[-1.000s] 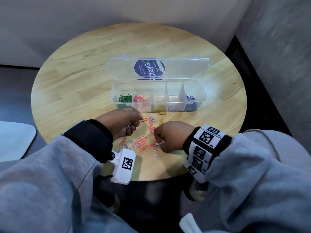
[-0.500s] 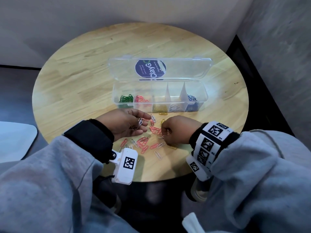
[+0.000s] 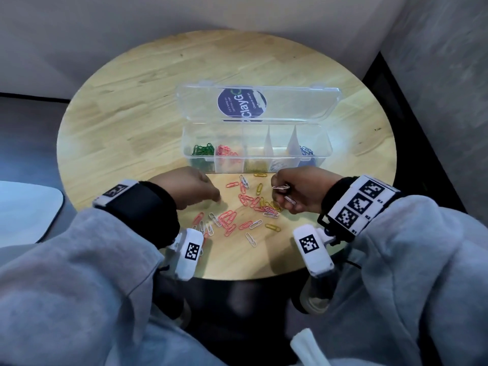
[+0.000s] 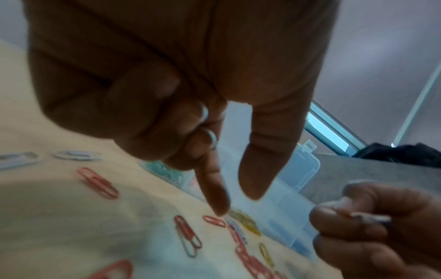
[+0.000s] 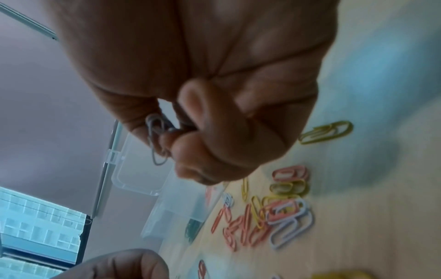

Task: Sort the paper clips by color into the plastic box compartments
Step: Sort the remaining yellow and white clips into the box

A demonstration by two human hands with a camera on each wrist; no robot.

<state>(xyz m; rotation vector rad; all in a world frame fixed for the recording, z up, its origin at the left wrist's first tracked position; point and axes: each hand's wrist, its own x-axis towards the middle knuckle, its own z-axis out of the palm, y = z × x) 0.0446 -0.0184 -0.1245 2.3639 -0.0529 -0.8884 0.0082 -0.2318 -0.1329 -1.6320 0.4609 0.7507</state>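
Head view is showing the right hand (image 3: 303,192) pinching a few white paper clips (image 3: 281,187) between thumb and curled fingers, their long axes lying roughly crosswise, pointing toward the left hand (image 3: 184,187). The left hand is hovering just above the table (image 3: 118,114) with its forefinger and thumb stretched down and slightly apart; in the left wrist view white clips (image 4: 204,113) are showing tucked under its other curled fingers, and the forefinger (image 4: 212,188) is reaching down toward a red clip (image 4: 214,221) whose long axis is running slantwise across the wood, though touch cannot be told. Between and just below the two hands loose clips (image 3: 248,204) in red, yellow and white are lying scattered, pointing every which way. Just beyond both hands the clear plastic box (image 3: 257,146) is standing open, long axis running left to right, its lid (image 3: 258,104) folded back away from the hands. Green clips (image 3: 202,149) are lying in the compartment beyond the left hand, red ones (image 3: 226,151) next to them, and blue ones (image 3: 306,151) in the end compartment beyond the right hand.
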